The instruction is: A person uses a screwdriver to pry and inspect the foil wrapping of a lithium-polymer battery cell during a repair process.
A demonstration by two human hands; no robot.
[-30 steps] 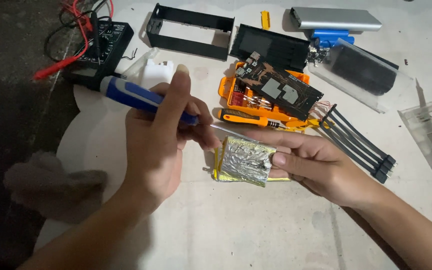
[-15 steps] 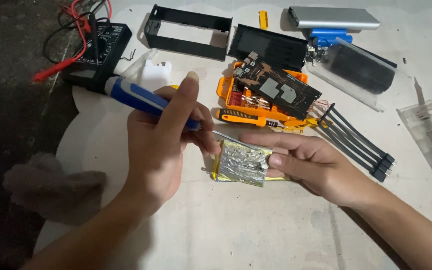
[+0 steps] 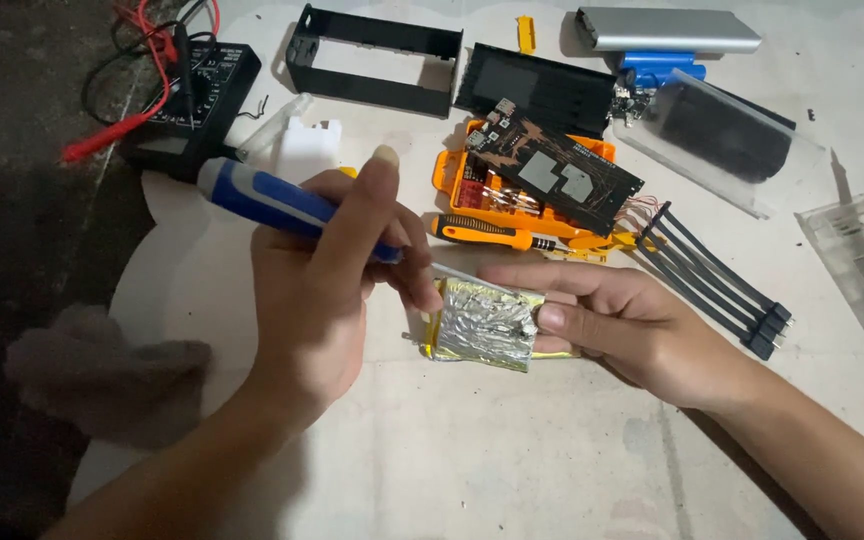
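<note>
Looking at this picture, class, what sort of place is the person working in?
Probably an informal electronics repair bench. A multimeter with red leads, a bare circuit board on an orange tool case, and a foil-wrapped battery pack steadied by the right hand all suggest it.

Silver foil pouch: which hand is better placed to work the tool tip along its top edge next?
Left, probably. The left hand grips the blue-handled tool, whose thin tip already sits at the top edge of the silver foil pouch. The right hand is busy pinning the pouch's right side to the table.
</note>
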